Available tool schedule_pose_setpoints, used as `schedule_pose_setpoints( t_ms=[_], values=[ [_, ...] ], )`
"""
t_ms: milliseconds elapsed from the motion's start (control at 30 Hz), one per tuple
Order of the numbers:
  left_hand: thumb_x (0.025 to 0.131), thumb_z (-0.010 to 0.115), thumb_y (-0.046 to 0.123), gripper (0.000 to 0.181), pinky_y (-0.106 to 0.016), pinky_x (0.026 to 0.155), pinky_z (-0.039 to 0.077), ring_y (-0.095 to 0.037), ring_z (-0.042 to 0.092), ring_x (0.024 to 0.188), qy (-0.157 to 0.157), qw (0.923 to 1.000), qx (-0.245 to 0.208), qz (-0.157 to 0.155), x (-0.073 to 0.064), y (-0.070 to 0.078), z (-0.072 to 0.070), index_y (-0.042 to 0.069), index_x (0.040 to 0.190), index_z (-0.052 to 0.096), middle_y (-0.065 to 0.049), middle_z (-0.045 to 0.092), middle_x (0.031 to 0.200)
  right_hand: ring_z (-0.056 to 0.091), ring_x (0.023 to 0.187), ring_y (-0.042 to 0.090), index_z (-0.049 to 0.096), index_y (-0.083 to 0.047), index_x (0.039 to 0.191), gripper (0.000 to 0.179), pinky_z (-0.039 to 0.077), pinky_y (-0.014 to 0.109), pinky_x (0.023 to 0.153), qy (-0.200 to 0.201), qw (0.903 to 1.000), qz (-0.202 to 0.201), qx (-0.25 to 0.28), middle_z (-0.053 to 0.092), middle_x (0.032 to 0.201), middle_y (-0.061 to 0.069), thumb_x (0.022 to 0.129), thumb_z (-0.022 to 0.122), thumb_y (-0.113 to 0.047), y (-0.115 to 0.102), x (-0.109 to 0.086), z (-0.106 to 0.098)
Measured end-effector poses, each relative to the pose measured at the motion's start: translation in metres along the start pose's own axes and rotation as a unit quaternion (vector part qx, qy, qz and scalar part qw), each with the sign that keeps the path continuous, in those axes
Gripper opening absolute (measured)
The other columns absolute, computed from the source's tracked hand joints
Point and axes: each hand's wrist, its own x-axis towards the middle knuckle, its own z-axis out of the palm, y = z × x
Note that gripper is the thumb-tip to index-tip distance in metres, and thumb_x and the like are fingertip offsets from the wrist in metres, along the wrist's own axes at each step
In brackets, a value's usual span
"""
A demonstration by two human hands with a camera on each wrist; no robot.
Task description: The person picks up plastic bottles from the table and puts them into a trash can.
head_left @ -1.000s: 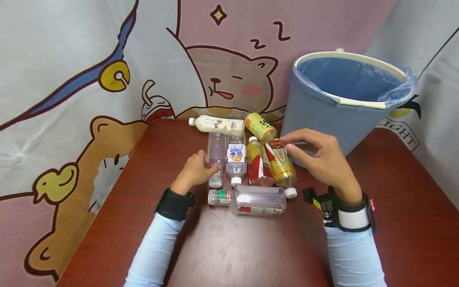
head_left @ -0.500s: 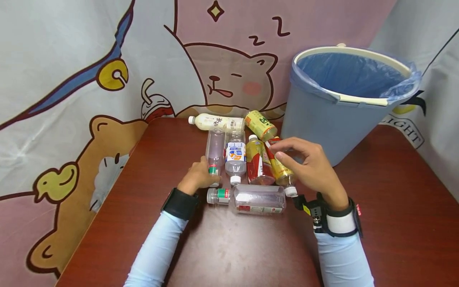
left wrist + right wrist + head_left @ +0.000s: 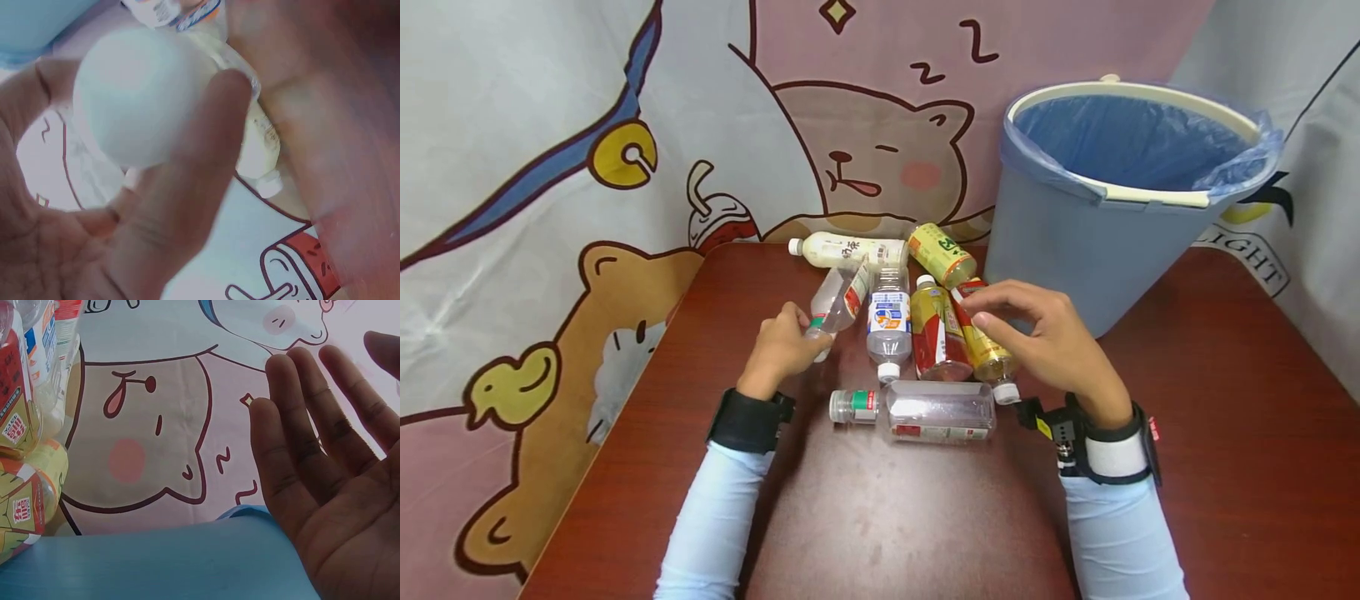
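Note:
My left hand (image 3: 779,348) grips a clear plastic bottle (image 3: 838,297) with a green and red label by its neck end. The bottle slants, its base up and away from me near the milk-tea bottle (image 3: 853,251). Its white cap (image 3: 140,97) shows between thumb and fingers in the left wrist view. My right hand (image 3: 1051,340) hovers with relaxed fingers above a yellow-and-red bottle (image 3: 988,346), partly hiding it. The right wrist view shows this hand's fingers (image 3: 325,412) spread, holding nothing. Beside the gripped bottle lies a clear bottle with a blue-and-white label (image 3: 890,315).
A blue bin (image 3: 1060,242) lined with a blue bag stands at the back right. Another red-and-gold bottle (image 3: 938,333), a yellow-green bottle (image 3: 942,254) and a clear bottle lying crosswise (image 3: 940,408) are on the brown table (image 3: 880,517). A cartoon cloth hangs behind.
My left hand has lifted the neck of the clear bottle and pulled it leftward, tilting it out of the row. My right hand has shifted slightly left and down, still holding nothing.

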Motion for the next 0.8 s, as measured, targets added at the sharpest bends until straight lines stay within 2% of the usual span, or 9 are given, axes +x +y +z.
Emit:
schedule_pose_setpoints(
  t_ms=[100,233,367,467,567,633,800],
  values=[
    [0.081,0.066,0.028,0.041,-0.041,0.064,0.052,-0.031,0.063,0.075,0.048,0.9985,-0.026,0.0,0.0,-0.001,-0.01,-0.003,0.104,0.051,-0.025,0.065,0.089,0.061,0.094,0.008,0.068,-0.004,0.106,0.022,0.048,0.01,0.083,0.0,1.0,0.004,-0.003,0.07,0.103,0.011,0.085,0.064,-0.001,0.001,0.0,-0.002],
    [0.081,0.061,0.024,0.034,-0.03,0.05,0.05,-0.027,0.066,0.063,0.117,0.9913,-0.061,0.002,-0.002,-0.007,-0.022,-0.001,0.103,0.055,-0.024,0.069,0.09,0.061,0.095,0.009,0.068,-0.003,0.107,0.022,0.048,0.01,0.083,0.002,0.9998,0.014,-0.011,0.07,0.104,0.011,0.086,0.064,-0.002,0.002,-0.001,-0.004],
    [0.08,0.061,0.02,0.028,-0.027,0.052,0.047,-0.027,0.064,0.07,0.164,0.9814,-0.097,0.027,-0.004,-0.009,-0.036,0.003,0.102,0.058,-0.021,0.069,0.095,0.06,0.094,0.007,0.068,-0.004,0.106,0.021,0.048,0.009,0.083,0.011,0.9997,0.015,-0.014,0.07,0.103,0.012,0.086,0.063,-0.001,0.004,-0.002,-0.006],
    [0.081,0.062,0.016,0.025,-0.025,0.056,0.048,-0.026,0.061,0.076,0.158,0.9744,-0.146,0.065,-0.009,-0.007,-0.045,0.005,0.104,0.059,-0.02,0.068,0.097,0.06,0.093,0.006,0.068,-0.002,0.106,0.021,0.048,0.01,0.082,0.02,0.9997,0.008,-0.007,0.07,0.102,0.013,0.086,0.062,0.001,0.007,-0.002,-0.008],
    [0.082,0.062,0.009,0.023,-0.02,0.056,0.05,-0.023,0.06,0.076,0.129,0.9636,-0.208,0.108,-0.014,-0.003,-0.049,0.007,0.105,0.06,-0.016,0.067,0.098,0.06,0.096,0.007,0.066,-0.001,0.11,0.024,0.049,0.011,0.081,0.027,0.9995,0.013,0.001,0.068,0.106,0.014,0.087,0.061,0.001,0.009,-0.002,-0.009],
    [0.082,0.061,0.004,0.023,-0.018,0.058,0.052,-0.021,0.06,0.074,0.103,0.9519,-0.249,0.146,-0.018,0.002,-0.049,0.004,0.105,0.06,-0.015,0.066,0.096,0.058,0.102,0.01,0.062,-0.001,0.116,0.03,0.049,0.011,0.083,0.031,0.9991,0.023,0.015,0.065,0.113,0.015,0.086,0.061,0.001,0.01,-0.002,-0.01],
    [0.082,0.058,-0.006,0.021,-0.018,0.062,0.055,-0.018,0.06,0.072,0.039,0.9114,-0.334,0.237,-0.022,0.014,-0.045,-0.005,0.103,0.057,-0.007,0.065,0.091,0.047,0.121,0.017,0.047,-0.003,0.134,0.055,0.047,0.013,0.091,0.023,0.9955,0.058,0.071,0.049,0.132,0.016,0.083,0.065,0.004,0.007,-0.003,-0.013]
  ],
)
